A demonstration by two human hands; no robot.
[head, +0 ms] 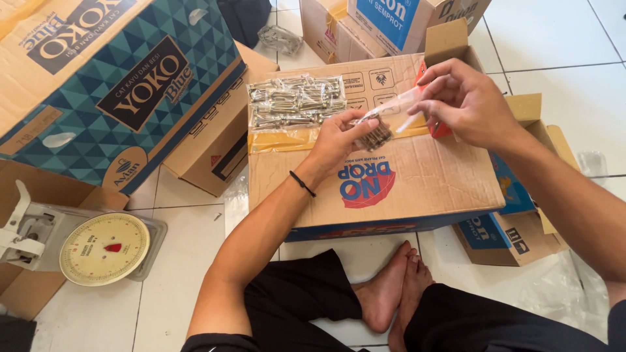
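Brown cardboard box point(404, 176) with red-and-blue print, teal triangle-patterned carton point(111, 85), cream-dialled scale point(104, 248), clear bag point(391, 107)

A stockroom floor used for packing small hardware

Around the closed cardboard box point(391, 176) on white floor tiles point(567, 52) stand more shipping cartons point(111, 78); a dial weighing scale point(104, 249) sits to its left, and clear packets of screws point(297, 101) lie stacked on top of it.

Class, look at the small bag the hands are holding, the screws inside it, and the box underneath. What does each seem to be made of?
Small bag: thin clear plastic, glossy, since you see through it.
Screws: probably metal, dull brassy-grey with a slight shine.
Box: brown corrugated cardboard, matte, with creased folds and a yellowish tape strip.
The left hand and right hand pinch the bag.
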